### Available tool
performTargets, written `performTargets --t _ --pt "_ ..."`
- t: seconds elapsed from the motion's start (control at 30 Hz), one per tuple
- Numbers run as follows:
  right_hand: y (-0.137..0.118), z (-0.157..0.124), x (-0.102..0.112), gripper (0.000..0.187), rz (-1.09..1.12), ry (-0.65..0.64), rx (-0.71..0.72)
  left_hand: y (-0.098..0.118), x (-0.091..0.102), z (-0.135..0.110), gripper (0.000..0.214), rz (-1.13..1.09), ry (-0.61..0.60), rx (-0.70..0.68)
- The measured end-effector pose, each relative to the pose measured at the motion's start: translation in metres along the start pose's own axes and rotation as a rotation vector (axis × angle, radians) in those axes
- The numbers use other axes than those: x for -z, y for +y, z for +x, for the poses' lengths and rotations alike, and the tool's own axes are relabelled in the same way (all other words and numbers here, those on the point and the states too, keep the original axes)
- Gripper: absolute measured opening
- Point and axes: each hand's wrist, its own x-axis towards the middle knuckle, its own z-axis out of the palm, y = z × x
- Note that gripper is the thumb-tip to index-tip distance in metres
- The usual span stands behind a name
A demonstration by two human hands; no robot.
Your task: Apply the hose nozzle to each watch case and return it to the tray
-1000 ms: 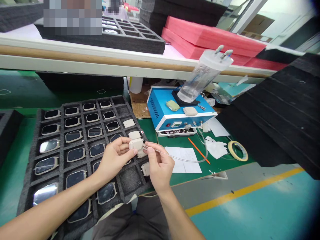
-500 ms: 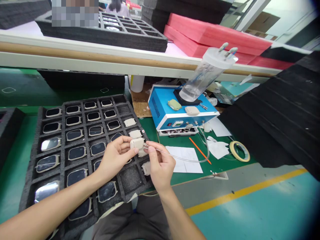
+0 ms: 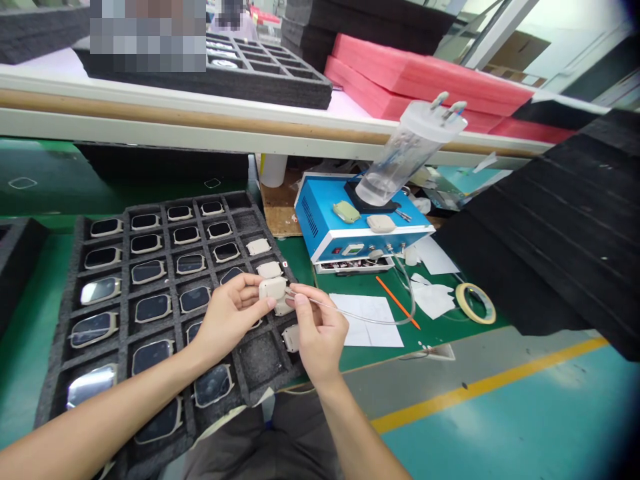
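Note:
My left hand holds a beige rounded plastic casing above a black foam tray. My right hand pinches a thin clear tube close to the casing, and the tube's tip reaches the casing's edge. The tube curves right to a blue machine. Beneath my hands, the tray's compartments hold several dark-faced device pieces and several beige casings. My hands partly hide some compartments.
A clear cylinder stands on the machine, beside two casings. Paper sheets, an orange stick and a tape roll lie on the green mat. Black foam stacks right; a shelf crosses behind.
The view shifts slightly from frame to frame. My hands stay in nearly the same place, still holding the casing and the tube.

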Motion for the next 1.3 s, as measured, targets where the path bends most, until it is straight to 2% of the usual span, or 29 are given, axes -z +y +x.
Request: performTargets --t 1.3 --pt "-0.0016 -0.0001 0.0002 0.02 -0.024 0.01 -0.009 -0.0008 0.0015 0.0001 0.06 0.002 -0.005 0.006"
